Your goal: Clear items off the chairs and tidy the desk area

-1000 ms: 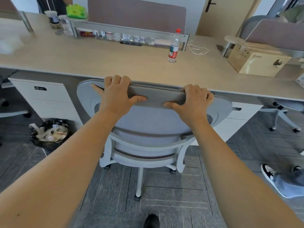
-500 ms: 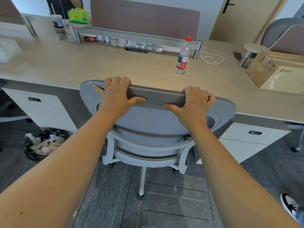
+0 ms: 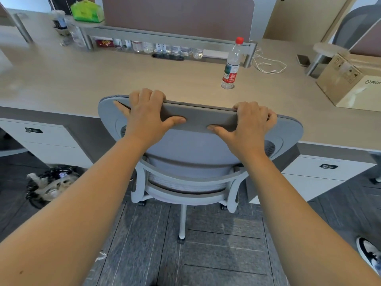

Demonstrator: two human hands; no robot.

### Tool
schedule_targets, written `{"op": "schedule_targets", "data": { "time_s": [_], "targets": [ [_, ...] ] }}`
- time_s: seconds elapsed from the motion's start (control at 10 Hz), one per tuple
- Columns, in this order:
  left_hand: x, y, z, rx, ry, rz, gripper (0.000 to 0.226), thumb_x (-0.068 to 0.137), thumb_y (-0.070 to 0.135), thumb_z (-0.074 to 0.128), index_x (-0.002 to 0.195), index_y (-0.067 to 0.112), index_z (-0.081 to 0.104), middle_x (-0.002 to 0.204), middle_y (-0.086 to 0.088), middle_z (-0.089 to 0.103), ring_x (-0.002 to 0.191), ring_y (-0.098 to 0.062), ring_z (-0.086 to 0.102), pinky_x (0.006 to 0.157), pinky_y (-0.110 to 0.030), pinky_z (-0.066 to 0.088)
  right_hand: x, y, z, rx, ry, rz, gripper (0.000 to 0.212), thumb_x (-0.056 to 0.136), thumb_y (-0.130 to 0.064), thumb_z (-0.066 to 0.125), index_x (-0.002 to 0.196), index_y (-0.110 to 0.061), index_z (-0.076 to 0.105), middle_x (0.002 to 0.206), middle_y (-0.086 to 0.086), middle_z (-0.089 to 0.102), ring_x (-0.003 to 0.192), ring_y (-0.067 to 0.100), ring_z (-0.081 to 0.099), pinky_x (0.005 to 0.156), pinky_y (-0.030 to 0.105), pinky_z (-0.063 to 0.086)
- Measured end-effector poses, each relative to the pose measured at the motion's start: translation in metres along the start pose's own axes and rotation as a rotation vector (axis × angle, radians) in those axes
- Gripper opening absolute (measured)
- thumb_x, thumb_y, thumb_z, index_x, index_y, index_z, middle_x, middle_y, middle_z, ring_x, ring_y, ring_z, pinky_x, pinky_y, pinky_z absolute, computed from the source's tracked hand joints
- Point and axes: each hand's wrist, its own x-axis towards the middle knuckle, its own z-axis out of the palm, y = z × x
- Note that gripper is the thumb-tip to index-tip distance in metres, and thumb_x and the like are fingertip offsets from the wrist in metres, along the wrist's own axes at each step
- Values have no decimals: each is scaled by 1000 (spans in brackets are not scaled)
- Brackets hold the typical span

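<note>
A grey office chair point(image 3: 198, 155) stands with its back to me, close against the front edge of the long wooden desk point(image 3: 103, 79). My left hand point(image 3: 146, 114) grips the top of the backrest on the left, fingers curled over the rim and thumb on the rear face. My right hand point(image 3: 247, 124) grips the same rim on the right in the same way. The seat is hidden behind the backrest. A clear plastic bottle with a red cap point(image 3: 231, 65) stands upright on the desk just beyond the chair, to the right.
A cardboard box point(image 3: 348, 83) sits on the desk at right, a white cable point(image 3: 268, 65) and a phone point(image 3: 303, 59) behind it. Small bottles point(image 3: 165, 48) line the shelf under the divider; a green pack point(image 3: 87, 11) lies on top. A lined bin point(image 3: 49, 182) stands on the floor left. Someone's shoe point(image 3: 369, 254) shows lower right.
Both hands keep their grip on the backrest. The view has shifted left along the desk and closer, so the box and bottle sit further right and the chair looks nearer the desk.
</note>
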Motion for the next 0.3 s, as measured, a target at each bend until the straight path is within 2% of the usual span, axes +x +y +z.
{"op": "schedule_targets", "data": {
  "time_s": [0.1,0.2,0.3],
  "targets": [
    [-4,0,-1,83,-37,-7,56,76,50,59,112,8,48,123,-15,45,123,-33,31,109,-62,5,-5,-3,-2,-3,-34,-8,62,67,-55,69,105,-8,54,108,13,54,104,31,43,98,39,14],
    [-17,0,-8,79,21,74,60,77,48,58,120,13,38,129,-20,45,127,-37,34,108,-70,10,-14,-9,-9,-3,-66,-24,62,73,-50,62,119,-11,48,125,16,49,119,33,38,107,51,20],
    [-75,-6,-12,-109,106,254,52,76,41,46,121,18,34,132,-18,47,129,-27,32,114,-46,21,-51,-11,-27,129,71,-147,56,75,-43,48,124,-16,37,131,19,47,123,24,30,106,48,29]
  ]
}}
